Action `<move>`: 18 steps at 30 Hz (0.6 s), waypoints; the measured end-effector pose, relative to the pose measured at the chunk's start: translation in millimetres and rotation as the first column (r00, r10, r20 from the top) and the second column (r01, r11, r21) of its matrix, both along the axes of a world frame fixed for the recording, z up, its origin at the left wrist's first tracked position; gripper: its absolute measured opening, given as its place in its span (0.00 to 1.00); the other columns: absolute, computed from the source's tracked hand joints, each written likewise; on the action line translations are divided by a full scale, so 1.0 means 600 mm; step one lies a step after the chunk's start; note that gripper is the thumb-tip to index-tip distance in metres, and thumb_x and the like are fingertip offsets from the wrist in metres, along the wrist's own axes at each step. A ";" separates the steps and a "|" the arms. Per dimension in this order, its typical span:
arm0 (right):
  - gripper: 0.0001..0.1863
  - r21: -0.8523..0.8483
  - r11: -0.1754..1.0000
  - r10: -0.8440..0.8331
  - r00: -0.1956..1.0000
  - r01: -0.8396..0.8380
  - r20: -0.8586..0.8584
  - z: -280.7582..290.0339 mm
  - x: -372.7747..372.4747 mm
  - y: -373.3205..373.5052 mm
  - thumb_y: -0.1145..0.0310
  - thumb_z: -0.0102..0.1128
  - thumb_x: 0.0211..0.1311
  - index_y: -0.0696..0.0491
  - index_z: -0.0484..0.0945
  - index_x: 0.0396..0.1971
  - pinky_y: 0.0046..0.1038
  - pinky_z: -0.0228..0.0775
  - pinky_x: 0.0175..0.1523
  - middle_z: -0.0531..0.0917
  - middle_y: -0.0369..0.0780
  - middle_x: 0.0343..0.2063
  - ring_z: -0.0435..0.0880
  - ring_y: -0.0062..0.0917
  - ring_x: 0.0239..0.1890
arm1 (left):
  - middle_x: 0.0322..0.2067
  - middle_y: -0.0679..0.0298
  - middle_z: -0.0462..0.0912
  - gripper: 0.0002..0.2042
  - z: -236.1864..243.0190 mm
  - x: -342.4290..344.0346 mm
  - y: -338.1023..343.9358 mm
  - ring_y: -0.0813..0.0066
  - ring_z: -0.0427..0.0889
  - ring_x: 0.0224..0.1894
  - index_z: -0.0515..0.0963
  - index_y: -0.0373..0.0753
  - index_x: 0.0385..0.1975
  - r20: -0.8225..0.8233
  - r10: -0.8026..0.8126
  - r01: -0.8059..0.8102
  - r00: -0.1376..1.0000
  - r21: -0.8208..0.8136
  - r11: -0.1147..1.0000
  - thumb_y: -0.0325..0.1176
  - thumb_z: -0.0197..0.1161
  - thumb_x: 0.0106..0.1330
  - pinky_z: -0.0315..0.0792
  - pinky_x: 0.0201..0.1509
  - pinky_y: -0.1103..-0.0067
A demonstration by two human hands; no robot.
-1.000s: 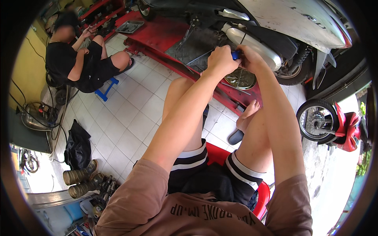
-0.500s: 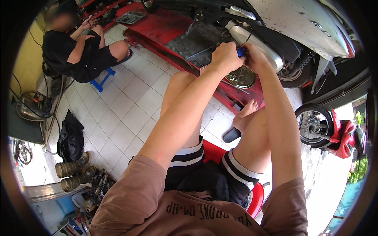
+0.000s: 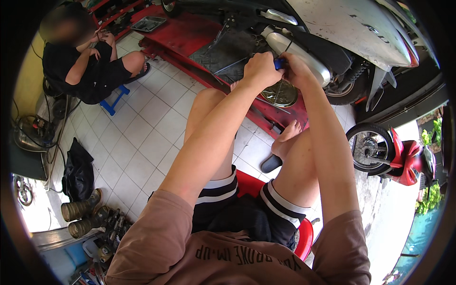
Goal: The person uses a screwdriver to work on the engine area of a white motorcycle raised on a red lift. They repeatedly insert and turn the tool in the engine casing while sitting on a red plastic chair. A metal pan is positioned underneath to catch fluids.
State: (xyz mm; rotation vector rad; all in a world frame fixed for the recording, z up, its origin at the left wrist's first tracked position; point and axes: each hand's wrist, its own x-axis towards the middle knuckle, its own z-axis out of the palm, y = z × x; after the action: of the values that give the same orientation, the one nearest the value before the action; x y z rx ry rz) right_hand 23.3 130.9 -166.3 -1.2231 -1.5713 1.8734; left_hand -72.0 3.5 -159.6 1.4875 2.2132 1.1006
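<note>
Both my hands meet in front of a scooter's silver exhaust cover (image 3: 311,66). My left hand (image 3: 261,70) is closed, its fingers hidden behind the fist. Close against it, my right hand (image 3: 296,71) has its fingers curled inward. Between them shows a small blue object (image 3: 280,63), perhaps a tool handle; its kind is not clear. A thin dark rod (image 3: 289,46) sticks up just beyond the hands. Below them, a round shiny metal dish (image 3: 284,97) sits on the red lift platform (image 3: 303,110).
The scooter's silver body panel (image 3: 351,26) rises at the upper right. A metal tray (image 3: 148,23) lies on the lift's far left. At left, a person in black (image 3: 66,61) sits on a blue stool (image 3: 114,99). Boots (image 3: 80,209) and a red motorcycle (image 3: 403,159) flank me.
The whole view has shifted slightly, so the scene sits further left. My hands stay together around the blue object, with no clear change of grip.
</note>
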 end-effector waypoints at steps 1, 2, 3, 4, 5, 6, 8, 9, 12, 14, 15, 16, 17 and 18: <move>0.08 -0.014 1.000 0.009 1.000 -0.009 -0.009 0.000 0.002 0.003 0.62 0.54 0.57 0.50 0.74 0.30 0.25 0.68 0.32 0.76 0.34 0.25 0.74 0.21 0.26 | 0.38 0.48 0.82 0.26 0.001 0.001 0.000 0.53 0.81 0.43 0.78 0.34 0.44 -0.005 0.000 0.000 1.000 0.001 1.000 0.46 0.70 0.49 0.74 0.48 0.67; 0.08 -0.029 0.999 0.019 1.000 -0.019 -0.018 0.000 0.003 0.006 0.63 0.55 0.57 0.51 0.73 0.31 0.25 0.69 0.33 0.76 0.35 0.26 0.74 0.22 0.27 | 0.38 0.48 0.82 0.26 0.002 0.002 0.000 0.53 0.81 0.43 0.78 0.34 0.44 -0.011 0.001 -0.001 1.000 0.001 1.000 0.46 0.70 0.49 0.74 0.48 0.67; 0.08 -0.027 0.999 0.019 1.000 -0.020 -0.020 -0.001 0.004 0.006 0.63 0.55 0.57 0.51 0.73 0.31 0.25 0.69 0.33 0.76 0.35 0.26 0.74 0.22 0.27 | 0.38 0.48 0.82 0.26 0.003 0.003 0.000 0.53 0.81 0.44 0.78 0.34 0.44 -0.017 0.000 0.000 1.000 0.002 1.000 0.46 0.70 0.49 0.74 0.48 0.67; 0.08 -0.026 0.999 0.020 1.000 -0.020 -0.021 -0.001 0.005 0.007 0.63 0.55 0.57 0.51 0.73 0.31 0.25 0.69 0.33 0.76 0.35 0.26 0.74 0.22 0.27 | 0.38 0.47 0.82 0.26 0.004 0.004 -0.001 0.53 0.81 0.44 0.78 0.34 0.43 -0.010 -0.003 0.003 1.000 -0.001 1.000 0.46 0.70 0.49 0.74 0.48 0.67; 0.08 -0.024 0.999 0.020 1.000 -0.021 -0.022 -0.002 0.007 0.007 0.63 0.55 0.57 0.51 0.73 0.31 0.25 0.69 0.33 0.76 0.35 0.26 0.74 0.22 0.27 | 0.38 0.47 0.82 0.25 0.005 0.005 -0.002 0.53 0.81 0.44 0.78 0.34 0.43 -0.003 -0.007 0.007 1.000 -0.004 1.000 0.45 0.70 0.49 0.74 0.48 0.67; 0.08 -0.023 0.999 0.028 1.000 -0.028 -0.016 -0.002 0.007 0.007 0.63 0.55 0.57 0.51 0.73 0.31 0.25 0.69 0.33 0.76 0.35 0.26 0.74 0.22 0.27 | 0.39 0.47 0.82 0.25 0.005 0.005 -0.003 0.53 0.81 0.44 0.78 0.33 0.43 0.003 -0.008 0.008 1.000 -0.007 1.000 0.45 0.70 0.49 0.74 0.48 0.67; 0.08 -0.022 0.999 0.041 0.999 -0.041 -0.001 -0.001 0.008 0.008 0.62 0.54 0.58 0.51 0.73 0.31 0.25 0.68 0.32 0.76 0.34 0.26 0.74 0.21 0.27 | 0.38 0.47 0.82 0.25 0.006 0.005 -0.003 0.53 0.81 0.44 0.78 0.33 0.43 0.004 -0.010 0.010 1.000 -0.002 1.000 0.45 0.70 0.49 0.74 0.48 0.67; 0.08 -0.021 0.999 0.044 0.999 -0.044 0.007 0.001 0.007 0.006 0.62 0.54 0.58 0.51 0.73 0.31 0.25 0.68 0.32 0.76 0.34 0.26 0.73 0.21 0.27 | 0.38 0.47 0.82 0.25 0.005 0.005 -0.004 0.53 0.81 0.44 0.78 0.33 0.43 0.005 -0.010 0.010 1.000 0.000 1.000 0.45 0.69 0.50 0.74 0.48 0.67; 0.08 -0.017 0.999 0.049 0.999 -0.049 0.021 0.003 0.007 0.004 0.61 0.54 0.58 0.50 0.74 0.31 0.24 0.68 0.33 0.76 0.34 0.26 0.73 0.21 0.27 | 0.37 0.47 0.82 0.25 0.005 0.003 -0.002 0.52 0.81 0.43 0.78 0.33 0.43 0.010 -0.019 0.018 1.000 0.005 1.000 0.44 0.70 0.49 0.74 0.48 0.67; 0.09 -0.010 0.999 0.047 0.999 -0.047 0.018 0.003 0.008 0.004 0.60 0.54 0.58 0.49 0.74 0.31 0.24 0.68 0.33 0.76 0.34 0.27 0.73 0.21 0.27 | 0.37 0.47 0.82 0.24 0.005 0.004 -0.002 0.52 0.81 0.43 0.78 0.33 0.42 0.013 -0.017 0.017 1.000 0.010 1.000 0.44 0.70 0.49 0.74 0.48 0.67; 0.09 -0.009 0.999 0.049 0.999 -0.049 0.023 0.004 0.009 0.003 0.60 0.54 0.58 0.49 0.74 0.32 0.24 0.68 0.33 0.76 0.34 0.27 0.73 0.21 0.28 | 0.37 0.47 0.82 0.24 0.004 0.005 -0.002 0.52 0.81 0.43 0.78 0.33 0.42 0.014 -0.016 0.016 1.000 0.013 1.000 0.43 0.70 0.49 0.74 0.48 0.67; 0.09 -0.009 0.999 0.051 0.998 -0.051 0.027 0.005 0.011 0.002 0.60 0.54 0.58 0.49 0.74 0.32 0.24 0.68 0.34 0.76 0.34 0.27 0.73 0.21 0.28 | 0.37 0.46 0.82 0.24 0.004 0.005 -0.002 0.52 0.81 0.43 0.78 0.33 0.42 0.017 -0.019 0.018 1.000 0.018 1.000 0.43 0.70 0.49 0.74 0.48 0.67; 0.09 -0.008 0.999 0.053 0.998 -0.053 0.032 0.006 0.012 0.001 0.60 0.54 0.58 0.49 0.74 0.32 0.25 0.68 0.34 0.76 0.34 0.27 0.74 0.21 0.28 | 0.37 0.46 0.82 0.24 0.003 0.005 -0.002 0.52 0.81 0.43 0.78 0.32 0.42 0.020 -0.021 0.020 1.000 0.023 1.000 0.43 0.70 0.49 0.74 0.47 0.67; 0.09 0.007 0.999 0.033 0.999 -0.033 0.024 0.005 0.010 -0.002 0.60 0.54 0.58 0.49 0.74 0.31 0.24 0.67 0.31 0.76 0.34 0.25 0.73 0.21 0.26 | 0.37 0.46 0.82 0.24 0.003 0.004 -0.002 0.52 0.81 0.43 0.78 0.32 0.42 0.024 -0.022 0.022 0.999 0.025 0.999 0.43 0.70 0.49 0.74 0.47 0.67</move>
State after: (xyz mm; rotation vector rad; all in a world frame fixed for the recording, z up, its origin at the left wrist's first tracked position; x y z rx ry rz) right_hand 29.4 129.6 -163.0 -1.2273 -1.6188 1.8785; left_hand -69.4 2.4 -157.9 1.4967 2.1697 1.1374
